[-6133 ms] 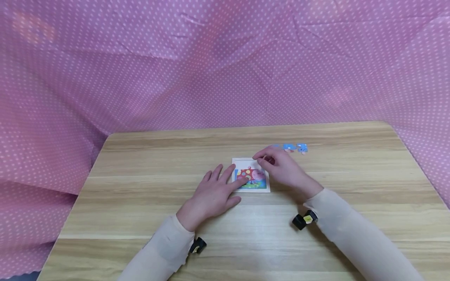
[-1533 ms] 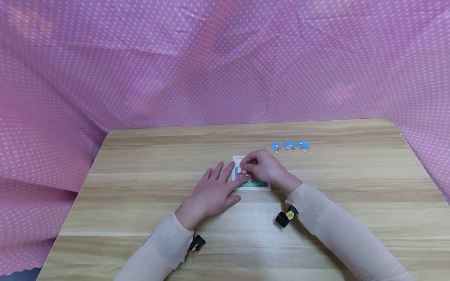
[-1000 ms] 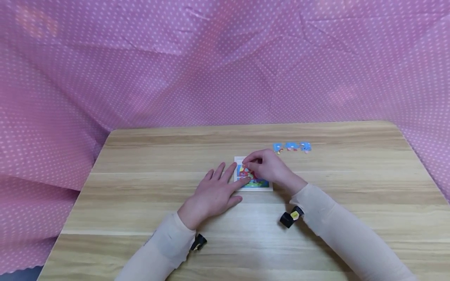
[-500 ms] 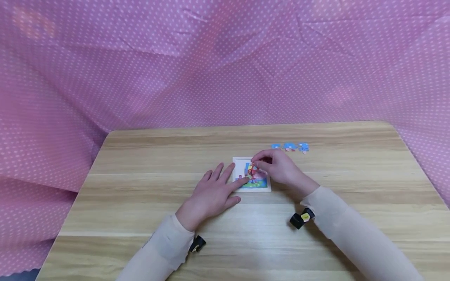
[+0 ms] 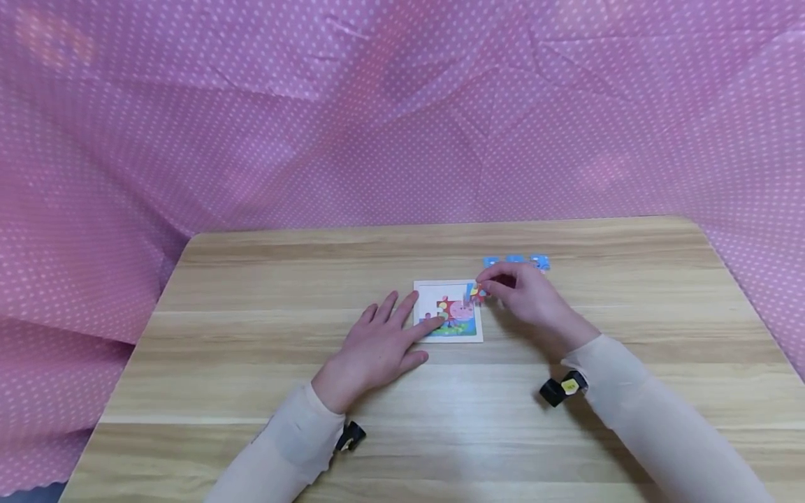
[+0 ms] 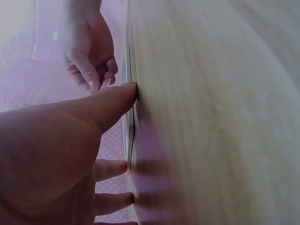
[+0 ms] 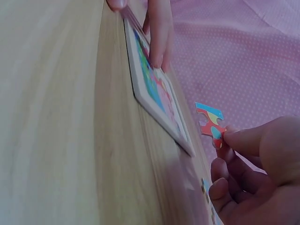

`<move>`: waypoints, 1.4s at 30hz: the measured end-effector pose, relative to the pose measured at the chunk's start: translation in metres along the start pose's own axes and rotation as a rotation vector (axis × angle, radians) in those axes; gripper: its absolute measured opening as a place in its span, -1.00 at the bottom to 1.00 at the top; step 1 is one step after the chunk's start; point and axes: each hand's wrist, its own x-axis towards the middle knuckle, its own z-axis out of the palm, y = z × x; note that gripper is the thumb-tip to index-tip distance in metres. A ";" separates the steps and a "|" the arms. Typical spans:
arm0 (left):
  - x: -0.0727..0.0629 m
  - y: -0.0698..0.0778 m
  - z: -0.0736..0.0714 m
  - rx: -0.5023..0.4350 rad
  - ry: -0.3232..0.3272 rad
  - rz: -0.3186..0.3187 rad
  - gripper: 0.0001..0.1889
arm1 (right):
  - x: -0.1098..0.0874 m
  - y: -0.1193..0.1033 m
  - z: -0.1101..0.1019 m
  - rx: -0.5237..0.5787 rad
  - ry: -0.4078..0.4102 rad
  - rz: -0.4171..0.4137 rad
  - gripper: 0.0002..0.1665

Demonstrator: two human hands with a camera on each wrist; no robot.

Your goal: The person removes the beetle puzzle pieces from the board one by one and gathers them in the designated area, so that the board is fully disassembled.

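My right hand point(image 5: 534, 297) pinches a jigsaw piece point(image 7: 211, 123) in blue, yellow and red between thumb and fingertips. In the head view it is held over the right edge of a white puzzle frame point(image 5: 479, 328). Fitted pieces point(image 5: 462, 323) with a pink cartoon pig cover the lower part of the frame, and its upper and left parts show white backing. My left hand point(image 5: 377, 349) lies with fingers spread at the frame's left side. Its index finger rests on the fitted pieces and hides some of them; its thumb touches the table.
Several blue jigsaw pieces point(image 5: 490, 261) lie in a row behind my right hand, partly hidden by it. The wooden table point(image 5: 283, 279) ends at a pink dotted cloth point(image 5: 402, 140). Each wrist wears a black camera point(image 5: 562, 388).
The blue, yellow and red piece has left the frame's left side in my right hand and moved right, to the frame's right edge. The left hand stays in place.
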 end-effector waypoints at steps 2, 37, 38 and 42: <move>0.000 0.000 0.001 0.000 0.005 0.002 -0.38 | -0.001 0.002 -0.002 -0.014 0.005 -0.015 -0.77; 0.000 0.001 0.004 -0.005 0.033 0.005 -0.40 | 0.008 0.026 -0.016 -0.169 0.052 0.008 -0.76; 0.000 0.001 0.004 -0.007 0.032 0.005 -0.40 | 0.008 0.027 -0.016 -0.175 0.054 0.005 -0.76; 0.000 0.001 0.004 -0.011 0.031 0.003 -0.40 | 0.008 0.027 -0.015 -0.186 0.055 0.009 -0.76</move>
